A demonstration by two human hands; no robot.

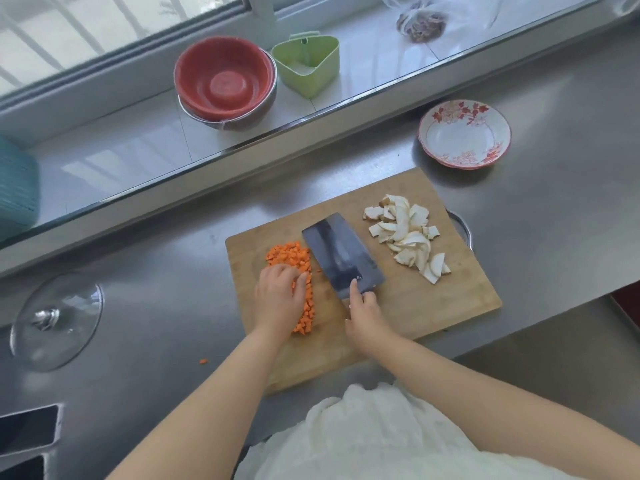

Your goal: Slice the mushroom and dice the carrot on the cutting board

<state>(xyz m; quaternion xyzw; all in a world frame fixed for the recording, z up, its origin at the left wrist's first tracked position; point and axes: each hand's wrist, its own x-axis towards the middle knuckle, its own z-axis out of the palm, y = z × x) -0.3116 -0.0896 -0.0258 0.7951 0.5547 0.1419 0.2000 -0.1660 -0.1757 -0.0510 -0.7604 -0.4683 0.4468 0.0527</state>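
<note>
A wooden cutting board [408,306] lies on the steel counter. Diced carrot [289,255] is heaped along the board's left side. Pale mushroom slices [407,237] lie in a pile on its right side. My left hand [280,299] rests on the carrot heap with its fingers lightly curled over the pieces. My right hand [365,318] grips the handle of a cleaver [341,254], index finger stretched along the blade. The blade lies tilted between the two piles, next to the carrot.
A floral bowl [464,133] sits beyond the board on the right. On the sill stand a red colander [225,86] in a steel bowl and a green container [308,65]. A glass lid [57,322] lies at left. One carrot bit [203,361] lies on the counter.
</note>
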